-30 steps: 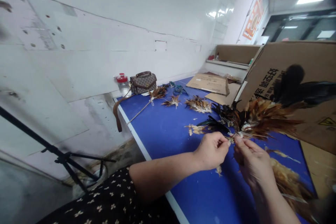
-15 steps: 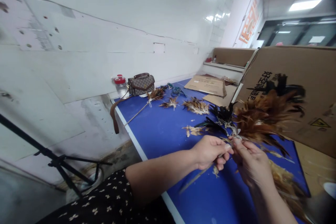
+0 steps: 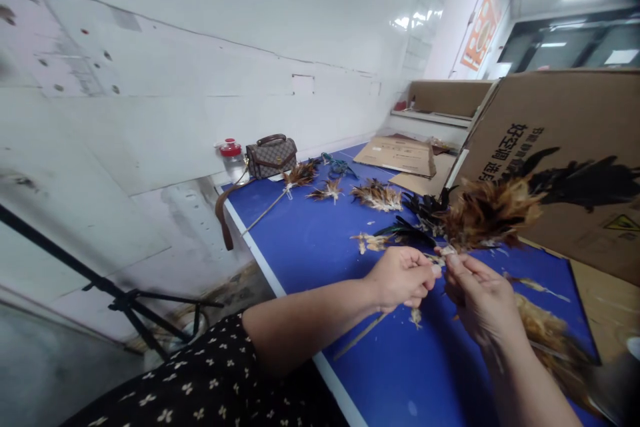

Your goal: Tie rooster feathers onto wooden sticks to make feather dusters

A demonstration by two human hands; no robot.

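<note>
I have the right hand [image 3: 483, 290] pinching the base of the feather bundle [image 3: 487, 213] above the counter [image 3: 390, 380], toward its right edge; the left hand [image 3: 403, 277] is closed nearby, hold unclear. Fastening seems in hand; next calls for steady pinch.

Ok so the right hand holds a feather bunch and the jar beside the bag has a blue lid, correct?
No, the lid is red, as the head view shows. The right hand holds a feather bunch, and the jar is beside the bag.
</note>
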